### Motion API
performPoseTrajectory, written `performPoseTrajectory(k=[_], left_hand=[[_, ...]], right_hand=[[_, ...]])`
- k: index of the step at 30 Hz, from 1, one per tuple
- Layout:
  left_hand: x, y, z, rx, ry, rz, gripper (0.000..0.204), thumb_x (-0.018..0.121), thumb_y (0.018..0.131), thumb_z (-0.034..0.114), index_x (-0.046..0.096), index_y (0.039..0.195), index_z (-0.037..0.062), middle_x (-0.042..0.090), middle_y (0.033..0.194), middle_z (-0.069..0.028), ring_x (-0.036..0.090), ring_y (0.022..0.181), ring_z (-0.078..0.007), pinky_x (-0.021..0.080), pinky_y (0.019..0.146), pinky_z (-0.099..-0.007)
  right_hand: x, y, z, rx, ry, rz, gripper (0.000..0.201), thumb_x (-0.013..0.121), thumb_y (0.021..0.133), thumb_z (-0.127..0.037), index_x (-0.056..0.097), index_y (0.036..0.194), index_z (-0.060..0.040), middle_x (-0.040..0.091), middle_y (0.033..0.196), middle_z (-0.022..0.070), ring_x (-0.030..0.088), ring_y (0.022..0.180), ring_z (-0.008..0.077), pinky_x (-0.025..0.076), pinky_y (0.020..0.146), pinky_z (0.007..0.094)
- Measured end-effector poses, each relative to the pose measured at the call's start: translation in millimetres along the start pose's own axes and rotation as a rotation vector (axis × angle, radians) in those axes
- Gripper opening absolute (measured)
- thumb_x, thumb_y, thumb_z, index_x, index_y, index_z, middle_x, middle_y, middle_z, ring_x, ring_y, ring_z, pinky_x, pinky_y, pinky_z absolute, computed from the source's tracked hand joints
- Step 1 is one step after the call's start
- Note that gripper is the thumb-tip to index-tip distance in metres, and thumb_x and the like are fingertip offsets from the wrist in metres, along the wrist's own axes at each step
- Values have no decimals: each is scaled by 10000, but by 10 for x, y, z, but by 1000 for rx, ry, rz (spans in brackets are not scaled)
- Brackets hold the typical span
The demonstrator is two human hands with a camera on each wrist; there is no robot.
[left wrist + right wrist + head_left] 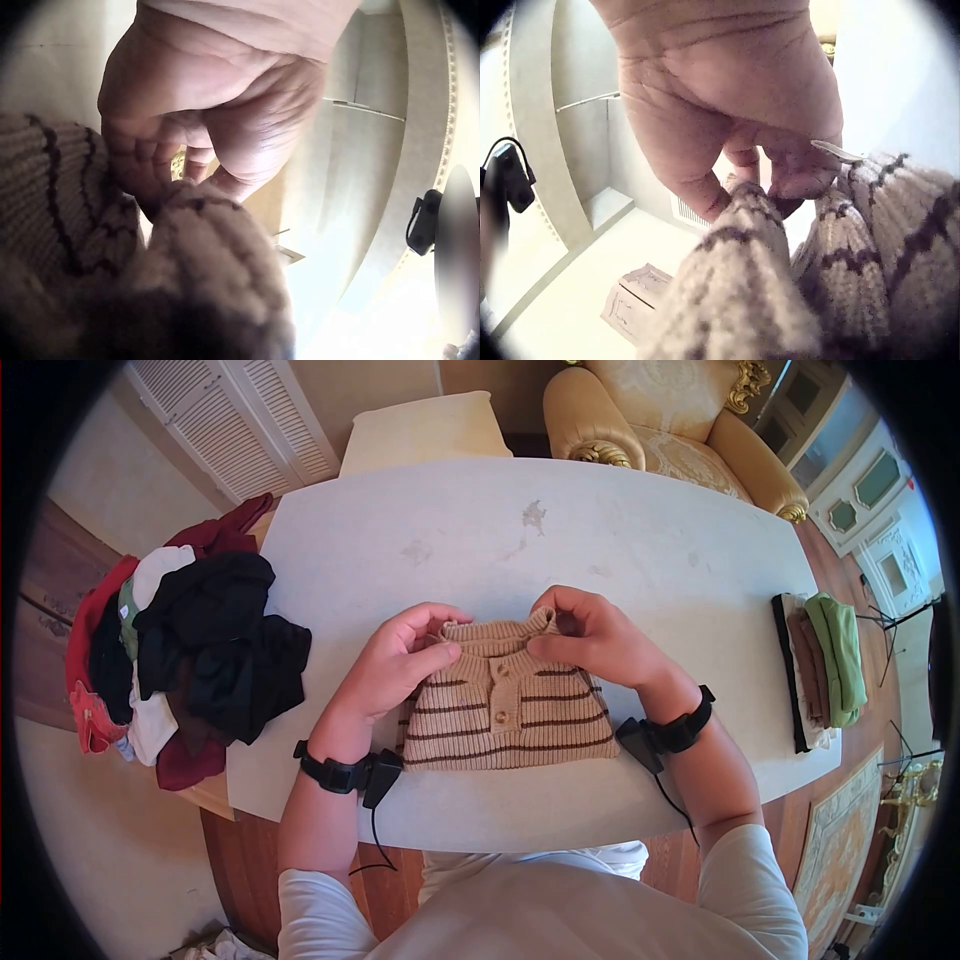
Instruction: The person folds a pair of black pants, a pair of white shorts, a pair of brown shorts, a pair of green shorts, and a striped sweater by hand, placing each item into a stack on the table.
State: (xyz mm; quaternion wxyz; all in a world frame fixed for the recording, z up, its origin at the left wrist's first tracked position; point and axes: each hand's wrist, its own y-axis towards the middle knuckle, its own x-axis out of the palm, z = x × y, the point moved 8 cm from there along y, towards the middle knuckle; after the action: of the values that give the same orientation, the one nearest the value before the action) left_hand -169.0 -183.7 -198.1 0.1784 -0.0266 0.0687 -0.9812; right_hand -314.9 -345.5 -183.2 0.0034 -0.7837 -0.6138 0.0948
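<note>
A beige ribbed knit sweater (545, 710) with dark brown stripes and a short buttoned placket lies folded on the white table (640, 540), its collar away from the person. At the left shoulder of the collar, my left hand (405, 655) pinches the knit between thumb and fingers. My right hand (600, 640) grips the opposite shoulder the same way. In the left wrist view the fingers bunch the striped knit (217, 247). The right wrist view has thumb and fingertips closed on a raised knit fold (742, 247), beside a pale tag.
A loose heap of dark, red and white clothes (210, 630) covers the table's left end. Folded garments, with a green one (835, 660) outermost, stand at the right end. Beyond the far edge are a cream-covered seat (430, 435) and a gilded armchair (680, 420).
</note>
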Motion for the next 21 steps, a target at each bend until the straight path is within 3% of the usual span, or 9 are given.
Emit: performPoseTrajectory(k=[3,7,9,15,19,21], left_hand=[[12,-17,35,-1,-2,-14,243,676,993,66,663,1233,29,646,1048,27,595,909,-48,500,801,-235],[-10,-17,28,-1,-49,20,215,689,993,80,663,1202,33,629,996,38,569,865,-38,472,760,-226],[-34,-19,18,-16,-40,-1,181,693,1005,105,658,1173,51,604,964,55,567,870,-36,472,784,-219],[-92,28,-84,-12,-65,34,142,698,1025,144,652,1121,50,629,922,49,565,819,-30,455,728,-212],[-96,30,-52,16,-68,92,151,699,1025,145,653,1122,40,640,888,42,547,767,-24,434,677,-210],[-113,19,-61,-15,-51,82,153,685,1035,138,648,1145,38,679,977,10,597,862,-41,476,771,-218]], right_hand=[[-5,4,-6,-33,112,-70,165,761,976,-165,678,1081,-68,634,838,-59,573,754,28,455,653,215],[-68,-11,22,57,186,-66,167,773,986,-200,672,1038,-77,617,814,-69,550,727,12,445,637,212],[-81,8,53,39,185,-61,181,775,990,-221,668,1015,-78,610,796,-75,535,704,6,436,619,211],[-89,55,116,-23,139,-8,194,737,1025,-253,669,981,-77,593,751,-84,511,658,10,415,581,214],[-83,46,66,35,152,58,222,721,1036,-282,681,995,-68,613,786,-72,527,667,21,451,608,212],[-85,32,-10,32,187,129,238,713,1041,-295,687,1009,-61,623,805,-62,535,668,29,473,624,213]])
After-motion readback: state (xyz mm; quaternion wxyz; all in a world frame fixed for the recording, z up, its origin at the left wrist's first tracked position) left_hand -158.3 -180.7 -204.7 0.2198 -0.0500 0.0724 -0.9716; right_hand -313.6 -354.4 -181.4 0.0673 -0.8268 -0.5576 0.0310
